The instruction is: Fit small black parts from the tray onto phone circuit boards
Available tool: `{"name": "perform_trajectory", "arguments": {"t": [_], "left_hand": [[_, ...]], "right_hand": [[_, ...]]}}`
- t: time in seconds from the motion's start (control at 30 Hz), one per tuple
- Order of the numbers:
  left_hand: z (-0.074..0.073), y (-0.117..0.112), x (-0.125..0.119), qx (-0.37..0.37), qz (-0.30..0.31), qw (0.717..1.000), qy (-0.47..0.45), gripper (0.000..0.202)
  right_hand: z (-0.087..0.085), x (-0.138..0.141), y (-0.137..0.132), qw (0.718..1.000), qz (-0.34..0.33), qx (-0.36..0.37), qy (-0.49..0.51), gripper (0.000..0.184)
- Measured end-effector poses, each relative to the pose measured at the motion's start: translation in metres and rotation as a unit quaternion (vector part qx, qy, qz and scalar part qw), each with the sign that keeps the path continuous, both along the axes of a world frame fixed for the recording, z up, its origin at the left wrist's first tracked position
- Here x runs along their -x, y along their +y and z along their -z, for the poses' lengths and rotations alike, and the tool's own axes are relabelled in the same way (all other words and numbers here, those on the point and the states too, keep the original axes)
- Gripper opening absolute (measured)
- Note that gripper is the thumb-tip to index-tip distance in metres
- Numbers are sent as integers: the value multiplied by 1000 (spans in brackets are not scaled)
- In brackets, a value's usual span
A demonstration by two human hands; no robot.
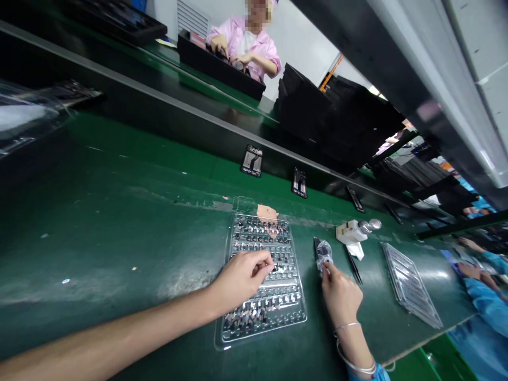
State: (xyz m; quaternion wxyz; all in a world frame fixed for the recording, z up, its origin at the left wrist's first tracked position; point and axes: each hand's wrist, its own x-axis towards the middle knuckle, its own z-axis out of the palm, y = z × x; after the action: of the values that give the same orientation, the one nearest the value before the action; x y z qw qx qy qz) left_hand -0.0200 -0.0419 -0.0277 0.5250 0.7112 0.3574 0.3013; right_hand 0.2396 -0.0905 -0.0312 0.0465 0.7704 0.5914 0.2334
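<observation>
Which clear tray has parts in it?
The clear plastic tray under the left hand, packed with rows of small dark parts; the other clear tray, beside the tweezers, shows no such rows.

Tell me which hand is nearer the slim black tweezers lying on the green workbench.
Right hand is nearer: it sits just left of and below the slim black tweezers, not touching them. The left hand is farther left, over the clear plastic parts tray.
</observation>
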Motion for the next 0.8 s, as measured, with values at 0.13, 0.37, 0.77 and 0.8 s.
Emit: {"name": "perform_trajectory", "arguments": {"t": [0.13, 0.37, 0.77, 0.8], "left_hand": [[-1, 0, 0, 16, -3, 1000, -20, 18], [-12, -3, 0, 135, 4, 987, -91, 16], [-17, -5, -1, 178, 12, 977, -118, 17], [-17, -5, -1, 178, 12, 977, -119, 17]], "right_hand": [[2, -4, 6, 1000, -7, -21, 15, 14], [-16, 37, -16, 949, -138, -126, 252, 15], [-33, 101, -8, 833, -345, -71, 426, 19], [-32, 101, -8, 833, -348, -69, 424, 20]]}}
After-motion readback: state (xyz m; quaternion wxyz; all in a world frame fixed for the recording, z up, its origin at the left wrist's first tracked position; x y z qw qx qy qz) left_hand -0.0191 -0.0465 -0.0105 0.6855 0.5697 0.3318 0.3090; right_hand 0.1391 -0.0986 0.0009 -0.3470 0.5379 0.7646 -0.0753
